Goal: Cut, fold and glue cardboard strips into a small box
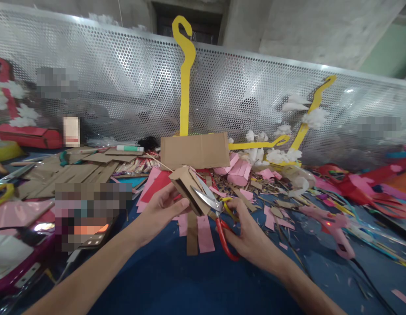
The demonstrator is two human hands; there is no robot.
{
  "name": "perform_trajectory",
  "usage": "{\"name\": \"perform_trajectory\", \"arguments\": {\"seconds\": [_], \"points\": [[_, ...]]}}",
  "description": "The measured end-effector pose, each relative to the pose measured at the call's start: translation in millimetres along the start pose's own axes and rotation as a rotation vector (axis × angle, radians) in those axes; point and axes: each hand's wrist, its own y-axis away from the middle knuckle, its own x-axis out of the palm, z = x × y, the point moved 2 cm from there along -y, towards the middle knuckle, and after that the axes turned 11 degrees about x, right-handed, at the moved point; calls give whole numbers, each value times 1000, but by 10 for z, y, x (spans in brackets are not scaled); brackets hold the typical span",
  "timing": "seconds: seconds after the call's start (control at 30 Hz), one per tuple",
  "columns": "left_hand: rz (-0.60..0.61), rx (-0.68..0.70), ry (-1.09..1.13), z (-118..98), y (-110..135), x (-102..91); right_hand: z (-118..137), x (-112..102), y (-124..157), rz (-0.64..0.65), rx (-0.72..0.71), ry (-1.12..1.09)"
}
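My left hand point(160, 210) grips a folded brown cardboard piece point(186, 186) and holds it above the blue table point(163, 280). My right hand point(252, 238) is closed round the handles of scissors point(219, 218) with one red and one yellow loop. The scissor blades are apart and reach into the cardboard's right edge. Pink and brown paper strips point(198, 232) lie on the table just below the cardboard.
A larger cardboard sheet point(194, 151) stands behind, with pink paper boxes point(239, 170) beside it. Yellow hook-shaped cutouts point(185, 74) lean on a perforated metal panel point(107, 83). Cardboard pieces point(68, 170) lie left; a pink glue gun point(334, 227) and scraps lie right.
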Motion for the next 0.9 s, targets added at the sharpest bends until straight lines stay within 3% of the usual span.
{"name": "perform_trajectory", "arguments": {"seconds": [0.4, 0.47, 0.67, 0.8, 0.9], "points": [[-11, 3, 27, 32, 16, 7, -127, 114, -19, -24, 50, -121], [-53, -26, 64, 25, 14, 19, -138, 118, -38, -47, 93, -150], [-335, -233, 290, -60, -31, 30, -186, 110, -69, -17, 163, -301], [-382, -317, 371, -125, -60, 17, -230, 113, -78, -6, 133, -361], [-339, -345, 430, -134, -61, 0, -249, 118, -95, -13, 127, -385]]}}
